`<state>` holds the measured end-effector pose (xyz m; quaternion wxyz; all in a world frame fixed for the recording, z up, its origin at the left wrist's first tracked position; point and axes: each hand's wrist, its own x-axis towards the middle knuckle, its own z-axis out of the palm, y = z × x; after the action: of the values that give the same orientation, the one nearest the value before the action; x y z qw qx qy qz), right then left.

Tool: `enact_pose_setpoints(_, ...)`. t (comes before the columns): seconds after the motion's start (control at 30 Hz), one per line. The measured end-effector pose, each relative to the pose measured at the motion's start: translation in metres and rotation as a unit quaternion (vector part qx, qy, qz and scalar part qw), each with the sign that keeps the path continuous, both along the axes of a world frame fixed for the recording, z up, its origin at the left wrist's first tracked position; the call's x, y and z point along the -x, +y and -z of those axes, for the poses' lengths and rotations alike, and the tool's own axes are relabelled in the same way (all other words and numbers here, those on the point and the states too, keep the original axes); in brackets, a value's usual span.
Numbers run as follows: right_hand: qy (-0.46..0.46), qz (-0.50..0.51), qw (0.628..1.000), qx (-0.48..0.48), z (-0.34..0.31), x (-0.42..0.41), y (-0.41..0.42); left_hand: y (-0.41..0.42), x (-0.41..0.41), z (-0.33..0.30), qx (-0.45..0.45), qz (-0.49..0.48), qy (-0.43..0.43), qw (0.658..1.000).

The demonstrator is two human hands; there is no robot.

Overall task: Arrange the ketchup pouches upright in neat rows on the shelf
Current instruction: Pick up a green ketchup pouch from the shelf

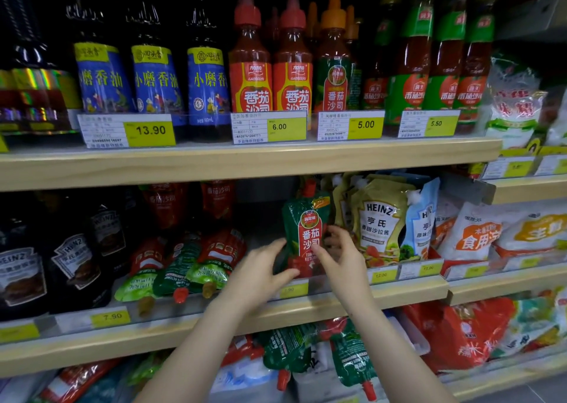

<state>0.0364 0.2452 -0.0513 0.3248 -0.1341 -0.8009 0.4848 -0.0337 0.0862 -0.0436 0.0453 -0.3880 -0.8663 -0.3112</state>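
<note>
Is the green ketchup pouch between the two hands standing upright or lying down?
Upright. The green ketchup pouch has its red cap on top and its label reads straight, with the left hand and right hand at its sides.

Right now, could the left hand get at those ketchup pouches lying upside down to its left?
Probably yes. The fallen pouches lie at the front of the same shelf, just left of the left hand, with nothing between them. But that hand is busy steadying the upright pouch with the right hand.
</note>
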Motion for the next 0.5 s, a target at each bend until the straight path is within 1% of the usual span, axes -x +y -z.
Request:
enact_pose_setpoints(0.03,0.002,0.006,1.000,-0.022,0.002,-0.004,-0.001,-0.015,-0.001,-0.002,0.016,-0.018,0.098,0.995)
enact_pose_setpoints(0.07,0.003,0.013,0.998,-0.061,0.006,-0.009,-0.003,-0.032,-0.001,-0.002,0.021,-0.034,0.194,0.980)
enact_pose_setpoints(0.1,0.002,0.019,0.994,-0.106,0.010,-0.014,-0.006,-0.048,-0.002,-0.001,0.021,-0.050,0.265,0.963)
enact_pose_setpoints(0.13,-0.003,0.020,0.989,-0.145,0.014,-0.018,-0.009,-0.062,-0.004,0.001,0.026,-0.070,0.303,0.950)
enact_pose_setpoints(0.2,-0.022,0.029,0.983,-0.177,0.017,-0.019,-0.016,-0.076,-0.005,0.013,0.086,-0.106,0.312,0.940)
enact_pose_setpoints(0.27,-0.056,0.065,0.984,-0.158,0.013,-0.011,-0.021,-0.074,-0.007,0.025,0.162,-0.119,0.314,0.928)
enact_pose_setpoints(0.3,-0.074,0.084,0.983,-0.148,0.011,-0.007,-0.023,-0.072,-0.007,0.028,0.179,-0.121,0.314,0.925)
enact_pose_setpoints(0.4,-0.108,0.125,0.975,-0.149,0.007,0.005,-0.024,-0.070,-0.005,0.032,0.161,-0.130,0.326,0.922)
enact_pose_setpoints(0.5,-0.127,0.137,0.968,-0.166,0.004,0.016,-0.022,-0.071,-0.004,0.036,0.148,-0.130,0.344,0.918)
